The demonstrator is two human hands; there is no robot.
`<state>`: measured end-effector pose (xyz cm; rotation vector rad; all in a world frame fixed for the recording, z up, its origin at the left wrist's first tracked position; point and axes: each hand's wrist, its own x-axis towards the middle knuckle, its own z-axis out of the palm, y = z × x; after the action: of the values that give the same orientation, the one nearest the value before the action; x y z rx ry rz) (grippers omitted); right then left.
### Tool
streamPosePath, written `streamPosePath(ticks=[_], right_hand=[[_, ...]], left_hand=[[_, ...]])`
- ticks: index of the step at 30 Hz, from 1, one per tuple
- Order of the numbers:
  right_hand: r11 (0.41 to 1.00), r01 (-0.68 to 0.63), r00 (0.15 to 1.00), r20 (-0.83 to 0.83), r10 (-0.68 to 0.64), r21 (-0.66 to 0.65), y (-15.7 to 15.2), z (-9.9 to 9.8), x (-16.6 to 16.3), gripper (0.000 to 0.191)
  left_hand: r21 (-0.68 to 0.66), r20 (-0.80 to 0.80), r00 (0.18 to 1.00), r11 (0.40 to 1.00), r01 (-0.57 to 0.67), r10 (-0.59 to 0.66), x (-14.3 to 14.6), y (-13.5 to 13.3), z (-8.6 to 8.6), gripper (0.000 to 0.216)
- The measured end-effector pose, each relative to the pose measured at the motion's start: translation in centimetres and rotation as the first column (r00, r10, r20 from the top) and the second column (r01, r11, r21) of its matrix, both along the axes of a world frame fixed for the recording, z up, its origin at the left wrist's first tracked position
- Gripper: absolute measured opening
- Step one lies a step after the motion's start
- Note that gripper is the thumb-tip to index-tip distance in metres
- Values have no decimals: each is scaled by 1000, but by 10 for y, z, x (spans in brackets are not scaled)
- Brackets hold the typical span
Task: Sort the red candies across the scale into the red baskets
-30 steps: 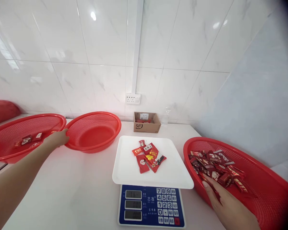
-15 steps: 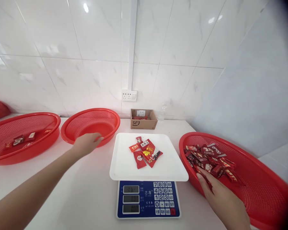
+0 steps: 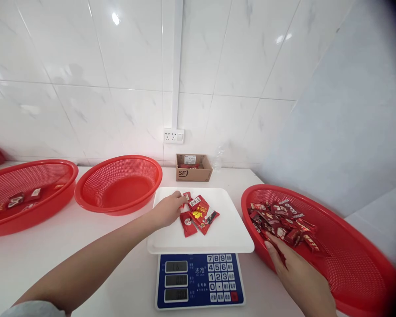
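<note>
A blue digital scale [image 3: 199,279] carries a white tray [image 3: 231,231] with several red snack packets [image 3: 199,213] on it. My left hand [image 3: 167,209] reaches over the tray's left side, fingers curled on the leftmost packets. My right hand [image 3: 295,275] lies in the red basket on the right [image 3: 350,264], fingers extended and resting on its pile of red packets [image 3: 280,220].
An empty red mesh basket [image 3: 119,185] stands left of the scale. Further left, another red basket [image 3: 23,196] holds a few packets. A small cardboard box [image 3: 193,167] and a clear bottle [image 3: 218,159] stand by the tiled wall, under a wall socket [image 3: 173,136].
My left hand has moved from the rim of the middle basket rightwards onto the scale tray and closed on the packets. My right hand stays in the right basket.
</note>
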<state>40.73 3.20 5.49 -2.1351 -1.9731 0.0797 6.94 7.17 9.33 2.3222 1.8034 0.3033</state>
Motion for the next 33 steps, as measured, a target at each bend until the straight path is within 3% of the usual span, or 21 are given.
streamPosePath(ticks=[3,7,9,11,14,17,20,23,27,31,33], right_hand=[[1000,-11,1000,2,11,18,1,-1,1,53],[1000,-14,1000,-6,14,8,2,-2,2,54],[1000,-20,1000,-9,20,21,2,-2,2,54],[1000,-17,1000,-7,17,24,2,-2,1,54],[1000,7,1000,1,-7,-7,2,-1,-1,54],[999,17,1000,3,-17,-35,0,1,-2,55],[999,11,1000,-3,-11,-49,-1,2,-2,57],[999,4,1000,-2,-4,-39,-1,1,-1,57],[1000,-10,1000,8,10,1,0,-1,0,55],[1000,-16,1000,24,16,13,1,-2,1,55],[1000,-8,1000,26,8,1,2,-1,0,56]], left_hand=[[86,-7,991,988,-131,132,-26,-2,9,39],[215,-30,937,917,-335,349,-62,-7,23,37],[262,-37,934,905,-334,355,-66,-11,26,33],[242,-7,979,951,-194,201,-54,-18,24,29],[76,100,979,982,173,-180,-19,-33,15,26],[-48,56,952,952,303,-300,13,-42,5,35],[-52,-100,971,975,214,-218,29,-41,-2,33],[-37,-163,979,992,117,-122,25,-36,-4,24],[56,-181,982,997,-53,62,-13,-29,9,36],[184,-181,935,944,-273,306,-62,-19,28,34],[217,-183,930,935,-279,320,-73,-13,31,34]])
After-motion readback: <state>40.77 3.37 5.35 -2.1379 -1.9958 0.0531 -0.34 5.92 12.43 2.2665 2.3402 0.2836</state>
